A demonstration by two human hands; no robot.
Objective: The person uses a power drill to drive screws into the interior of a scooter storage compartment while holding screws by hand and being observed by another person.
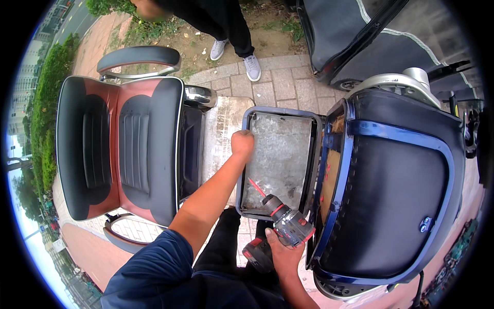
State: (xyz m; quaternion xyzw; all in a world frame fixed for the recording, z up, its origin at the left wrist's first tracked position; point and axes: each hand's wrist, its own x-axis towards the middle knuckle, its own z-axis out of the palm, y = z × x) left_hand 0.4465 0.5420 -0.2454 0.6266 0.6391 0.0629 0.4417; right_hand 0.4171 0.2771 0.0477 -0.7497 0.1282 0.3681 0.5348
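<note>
My left hand is closed around the left edge of a rectangular panel, a scuffed grey metal sheet in a dark blue rim. Its fingertips are hidden behind the rim. In my right hand is a black and red cordless drill, gripped by its handle with the battery low on the left. A long red bit sticks out of the chuck, pointing up and left over the lower part of the panel. Whether the bit touches the sheet I cannot tell.
To the left stands a black and red padded seat with armrests. A dark blue vehicle body rises on the right, with an open-fronted compartment facing the panel. Another person stands on the paving beyond, near a grey covered vehicle.
</note>
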